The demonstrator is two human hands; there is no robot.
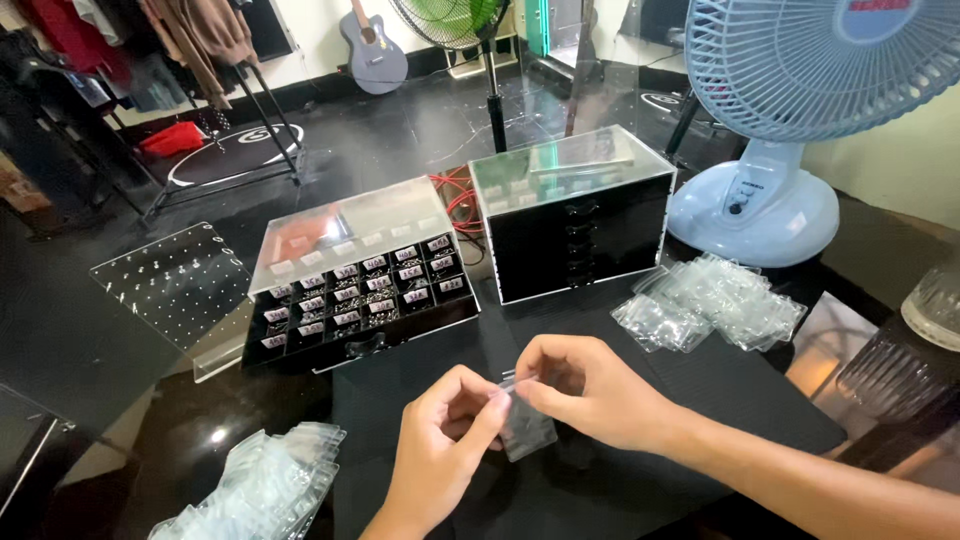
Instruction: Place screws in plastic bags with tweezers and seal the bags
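At lower centre, the left hand (440, 450) and right hand (590, 390) pinch the top of a small clear zip bag (524, 428), apparently empty, above the black mat (700, 400). A compartment tray (360, 285) sits behind, mid-frame.

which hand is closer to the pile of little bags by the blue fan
Right. The right hand sits just below and left of that pile of bags; the left hand is farther left and lower.

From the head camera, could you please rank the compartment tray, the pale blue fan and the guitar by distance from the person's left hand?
Measured from the left hand:
1. Compartment tray, just beyond, on the table.
2. Pale blue fan, far right of the table.
3. Guitar, against the back wall.
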